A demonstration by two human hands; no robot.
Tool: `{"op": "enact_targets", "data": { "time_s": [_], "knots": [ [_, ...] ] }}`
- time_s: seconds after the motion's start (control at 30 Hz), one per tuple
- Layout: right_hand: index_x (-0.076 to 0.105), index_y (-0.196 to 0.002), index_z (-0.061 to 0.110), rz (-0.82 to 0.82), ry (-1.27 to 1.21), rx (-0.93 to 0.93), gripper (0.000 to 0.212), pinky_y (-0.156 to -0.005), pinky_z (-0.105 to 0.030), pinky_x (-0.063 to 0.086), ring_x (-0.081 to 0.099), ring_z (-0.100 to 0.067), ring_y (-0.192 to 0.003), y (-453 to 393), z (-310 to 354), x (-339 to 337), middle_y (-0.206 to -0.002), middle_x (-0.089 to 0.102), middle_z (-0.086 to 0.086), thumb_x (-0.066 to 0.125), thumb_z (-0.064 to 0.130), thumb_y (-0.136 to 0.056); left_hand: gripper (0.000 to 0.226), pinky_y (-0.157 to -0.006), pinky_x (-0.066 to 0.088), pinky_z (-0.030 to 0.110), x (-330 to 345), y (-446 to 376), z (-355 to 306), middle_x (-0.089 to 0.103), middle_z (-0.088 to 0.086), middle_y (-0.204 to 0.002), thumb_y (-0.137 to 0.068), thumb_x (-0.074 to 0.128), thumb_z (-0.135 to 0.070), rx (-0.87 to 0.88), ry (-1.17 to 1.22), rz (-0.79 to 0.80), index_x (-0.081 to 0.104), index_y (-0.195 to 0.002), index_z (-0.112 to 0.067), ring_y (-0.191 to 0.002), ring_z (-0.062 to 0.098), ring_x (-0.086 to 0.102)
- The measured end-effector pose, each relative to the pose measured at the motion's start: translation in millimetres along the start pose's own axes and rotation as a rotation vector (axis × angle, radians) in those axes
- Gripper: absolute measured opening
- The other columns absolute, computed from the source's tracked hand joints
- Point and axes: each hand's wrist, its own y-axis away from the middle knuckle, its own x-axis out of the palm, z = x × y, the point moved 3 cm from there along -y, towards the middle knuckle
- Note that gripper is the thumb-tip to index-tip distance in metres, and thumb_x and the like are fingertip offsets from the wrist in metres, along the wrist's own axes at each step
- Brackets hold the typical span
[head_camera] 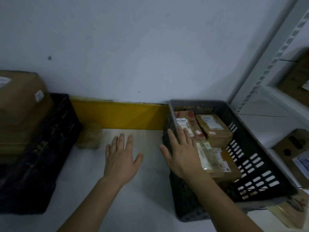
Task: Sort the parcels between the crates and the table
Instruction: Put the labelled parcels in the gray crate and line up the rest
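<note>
1. Now both hands are out over the tabletop [150, 190], palms down, and neither holds a parcel.
2. The left hand [122, 158] hovers over or rests on the bare middle of the tabletop, fingers straight and spread, gripping nothing; whether it touches the surface I cannot tell.
3. The right hand [181, 153] lies over the left rim of the grey crate [260, 166], fingers extended and slightly apart, their tips at or above the labelled cardboard parcels [215, 129] inside. It looks placed to reach in for one of them, though it has closed on nothing.
4. The parcels sit packed in the grey crate by the right edge of the tabletop, several brown boxes with white shipping labels, one overlapping another toward the near end.
5. A black crate [38, 158] stands at the left edge with a large cardboard box [21, 106] on top of it. A small brown box [89, 138] sits just beside it near the back edge.
6. A yellow strip [120, 116] runs along the wall behind.
7. A white shelving unit [267, 101] with more boxes stands close to the right of the grey crate, so lifting out on that side looks cramped; the crate's slotted wall also stands between hand and parcels.
</note>
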Motion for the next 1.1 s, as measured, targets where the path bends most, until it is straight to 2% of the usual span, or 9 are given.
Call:
{"op": "enact_targets", "data": {
  "time_s": [0.1, 0.27, 0.4, 0.6, 0.73, 0.9, 1.1],
  "knots": [
    [0.012, -0.173, 0.032, 0.02, -0.021, -0.047, 0.085, -0.135, -0.055, 0.009, -0.005, -0.03, -0.168, 0, 63, 30, -0.182, -0.001, -0.007, 0.013, 0.08, -0.103, 0.086, -0.133, 0.009, 0.055, -13, 5, 58, 0.002, 0.01, -0.181, -0.105, 0.031, -0.071, -0.05, -0.019, 0.008, 0.006, -0.173, -0.025, -0.165, 0.035, 0.004],
    [-0.001, -0.173, 0.035, 0.22, -0.008, -0.056, 0.085, -0.135, -0.057, 0.003, -0.009, -0.033, -0.168, -2, 151, 92, -0.182, -0.011, -0.007, 0.013, 0.082, -0.103, 0.082, -0.132, 0.014, 0.057, -18, 17, 149, 0.011, 0.012, -0.179, -0.106, 0.032, -0.068, -0.15, -0.035, 0.046, 0.011, -0.172, -0.024, -0.165, 0.036, 0.007],
    [-0.003, -0.172, 0.037, 0.306, 0.028, -0.098, 0.085, -0.135, -0.059, 0.004, -0.012, -0.035, -0.167, -24, 200, 125, -0.181, -0.015, -0.006, 0.017, 0.081, -0.102, 0.082, -0.133, 0.012, 0.058, -14, 14, 195, 0.007, 0.011, -0.18, -0.106, 0.034, -0.068, -0.228, -0.017, 0.073, 0.011, -0.171, -0.024, -0.165, 0.037, 0.007],
    [0.002, -0.174, 0.03, 0.361, 0.057, -0.229, 0.084, -0.134, -0.06, 0.009, -0.009, -0.038, -0.167, -81, 250, 177, -0.181, -0.012, -0.011, 0.024, 0.075, -0.107, 0.084, -0.134, 0.012, 0.054, -11, -6, 228, 0.003, 0.009, -0.181, -0.106, 0.033, -0.069, -0.32, 0.047, 0.087, 0.004, -0.173, -0.027, -0.166, 0.035, 0.005],
    [-0.003, -0.174, 0.027, 0.404, 0.073, -0.297, 0.088, -0.133, -0.062, 0.009, -0.008, -0.04, -0.167, -118, 273, 213, -0.181, -0.014, -0.013, 0.029, 0.074, -0.106, 0.084, -0.134, 0.014, 0.054, -8, -24, 246, 0.002, 0.009, -0.181, -0.107, 0.035, -0.067, -0.384, 0.022, 0.106, 0.004, -0.173, -0.024, -0.166, 0.034, 0.005],
    [-0.003, -0.173, 0.027, 0.453, 0.085, -0.348, 0.103, -0.13, -0.068, 0.013, -0.005, -0.046, -0.166, -160, 289, 244, -0.18, -0.015, -0.016, 0.039, 0.083, -0.098, 0.085, -0.133, 0.015, 0.054, 5, -39, 265, -0.004, 0.009, -0.181, -0.107, 0.036, -0.065, -0.438, 0.047, 0.137, 0.0, -0.173, -0.025, -0.166, 0.034, 0.003],
    [-0.016, -0.171, 0.032, 0.483, 0.132, -0.359, 0.116, -0.126, -0.072, 0.018, -0.008, -0.053, -0.163, -208, 311, 270, -0.178, -0.025, -0.016, 0.046, 0.089, -0.092, 0.083, -0.132, 0.011, 0.052, 18, -57, 278, -0.007, 0.006, -0.181, -0.108, 0.036, -0.064, -0.45, 0.11, 0.151, -0.001, -0.173, -0.026, -0.166, 0.031, -0.004]
  ]
}}
